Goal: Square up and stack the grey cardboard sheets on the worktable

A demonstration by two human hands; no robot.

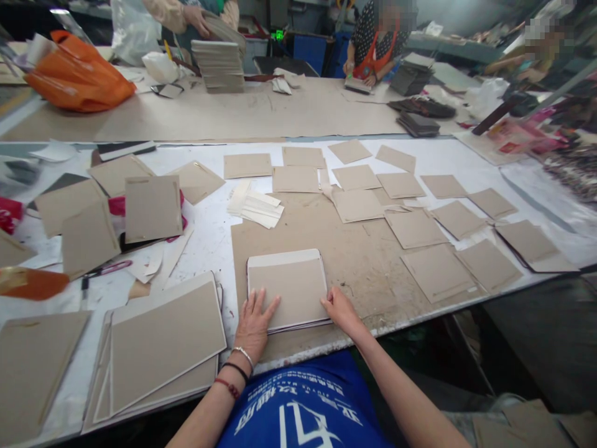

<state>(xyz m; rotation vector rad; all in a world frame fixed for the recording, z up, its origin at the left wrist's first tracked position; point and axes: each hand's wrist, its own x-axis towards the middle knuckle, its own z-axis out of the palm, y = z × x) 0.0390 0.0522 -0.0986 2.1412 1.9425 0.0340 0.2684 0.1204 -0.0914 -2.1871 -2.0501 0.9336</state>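
A small stack of beige cardboard sheets with a white top edge (pixel 286 289) lies on a brown board mat (pixel 373 274). My left hand (pixel 253 322) rests flat on its lower left corner with the fingers spread. My right hand (pixel 339 310) touches its lower right corner, fingertips on the sheet. Neither hand lifts the stack. Many loose beige cardboard squares (pixel 437 272) lie spread to the right and far side, and larger boards (pixel 165 342) lie to the left of my left hand.
A white-topped worktable (pixel 205 249) holds a bundle of white paper strips (pixel 255 206) and pink-handled scissors (pixel 109 268). Beyond it runs a second table (pixel 233 115) with stacked boards (pixel 217 66), an orange plastic bag (pixel 77 78), and co-workers (pixel 375 40) handling sheets.
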